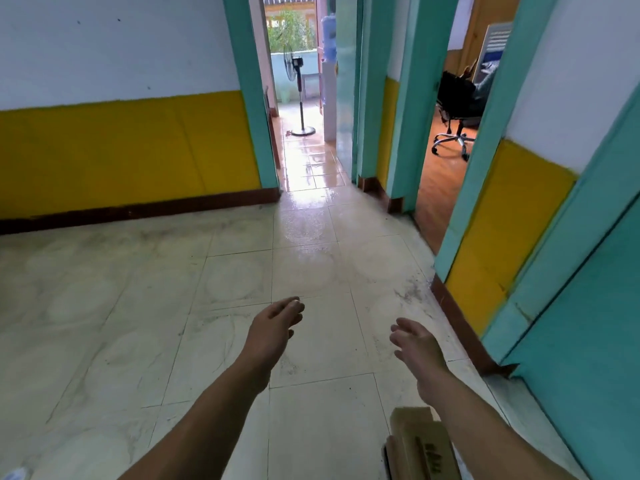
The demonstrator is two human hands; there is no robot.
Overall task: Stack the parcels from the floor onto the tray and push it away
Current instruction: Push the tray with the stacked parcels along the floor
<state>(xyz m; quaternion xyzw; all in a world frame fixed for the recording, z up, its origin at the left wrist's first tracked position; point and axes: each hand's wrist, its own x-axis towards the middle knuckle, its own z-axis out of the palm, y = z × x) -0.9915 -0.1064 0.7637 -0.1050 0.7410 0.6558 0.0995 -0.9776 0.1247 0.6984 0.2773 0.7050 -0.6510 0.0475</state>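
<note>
A brown cardboard parcel [420, 445] shows at the bottom edge, under my right forearm, partly cut off by the frame. A dark edge beside its lower left may belong to a tray; I cannot tell. My left hand [275, 327] reaches forward over the tiled floor with relaxed fingers and holds nothing. My right hand [415, 344] is also stretched out, fingers loosely spread, empty. Both hands are in the air ahead of the parcel and touch nothing.
Pale floor tiles [138, 306] spread ahead. A yellow and white wall [121, 150] stands at left. A teal-framed corridor [308, 161] leads to a standing fan [299, 95] and a water dispenser [329, 81]. An office chair [457, 109] sits in a room at right. A teal door [588, 341] is near right.
</note>
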